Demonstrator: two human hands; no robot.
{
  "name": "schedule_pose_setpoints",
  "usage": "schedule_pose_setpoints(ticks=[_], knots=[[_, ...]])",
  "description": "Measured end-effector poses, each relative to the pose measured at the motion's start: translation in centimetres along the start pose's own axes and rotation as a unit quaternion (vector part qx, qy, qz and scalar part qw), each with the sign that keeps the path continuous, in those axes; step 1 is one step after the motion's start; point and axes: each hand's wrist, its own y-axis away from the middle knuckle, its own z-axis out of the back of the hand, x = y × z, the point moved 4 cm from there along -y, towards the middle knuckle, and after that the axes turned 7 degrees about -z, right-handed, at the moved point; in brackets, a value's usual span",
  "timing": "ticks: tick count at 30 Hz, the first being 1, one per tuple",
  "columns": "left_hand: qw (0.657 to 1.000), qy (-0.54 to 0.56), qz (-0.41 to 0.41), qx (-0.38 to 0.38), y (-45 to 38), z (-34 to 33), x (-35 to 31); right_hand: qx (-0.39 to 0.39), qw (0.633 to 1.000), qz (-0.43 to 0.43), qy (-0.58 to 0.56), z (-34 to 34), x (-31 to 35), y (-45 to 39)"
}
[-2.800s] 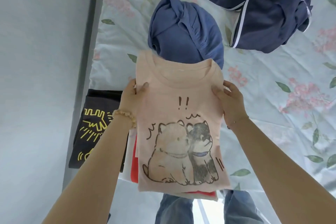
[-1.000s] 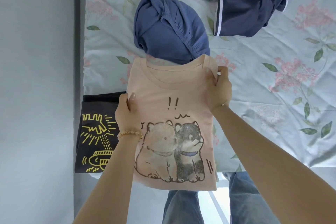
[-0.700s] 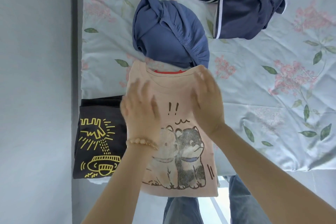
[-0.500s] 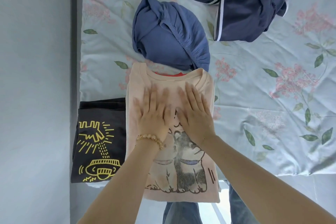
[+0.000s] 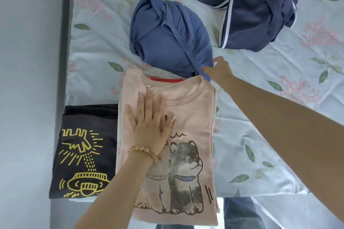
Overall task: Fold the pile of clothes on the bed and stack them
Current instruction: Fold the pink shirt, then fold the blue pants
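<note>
Left hand (image 5: pixel 149 130): fingers (image 5: pixel 147 102) straight and slightly spread, pressed flat on the upper chest of the folded pink shirt (image 5: pixel 188 117), thumb out toward the print; a beaded bracelet (image 5: pixel 143 151) circles the wrist. Right hand (image 5: pixel 219 72): reaching past the pink shirt's collar corner to the elastic waistband of the blue garment (image 5: pixel 167 39), fingers curled at the band's end; whether they pinch the cloth cannot be told, as that part is blurred. The pink shirt, printed with two dogs, lies on top of a stack at the near edge of the bed (image 5: pixel 279 117), its lower hem overhanging that edge; a red garment (image 5: pixel 165 79) beneath it shows at the neckline and as a thin strip along the right side. Just beside the stack, at the near left corner of the bed, lies a folded black shirt (image 5: pixel 83 154) with a yellow line drawing, touching the pink shirt's left side. The blue garment sits unfolded and bunched directly beyond the stack, its waistband touching the pink collar. A navy garment (image 5: pixel 251 15) with white piping lies crumpled toward the far edge, near the blue one but apart from it. The bed carries a pale floral sheet; a grey wall (image 5: pixel 28 80) runs along its left edge.
</note>
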Motion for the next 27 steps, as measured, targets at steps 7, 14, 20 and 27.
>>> schedule_pose_setpoints(ticks=[7,14,20,27], knots=[[1.000,0.006,-0.009,0.000,-0.2,0.0,0.1,-0.003,0.998,0.024,-0.064,-2.8,-0.6,-1.7],[0.984,0.162,0.004,0.071,-0.6,2.2,0.2,-0.164,0.922,0.279,-0.211,4.0,5.1,7.7],[0.910,0.412,0.036,-0.039,-1.2,12.8,-1.9,-0.098,0.874,0.305,-0.365,12.6,8.5,19.4],[0.853,0.482,-0.141,-0.142,0.6,28.9,-10.2,-0.022,0.844,0.339,-0.416,24.5,9.0,32.2]])
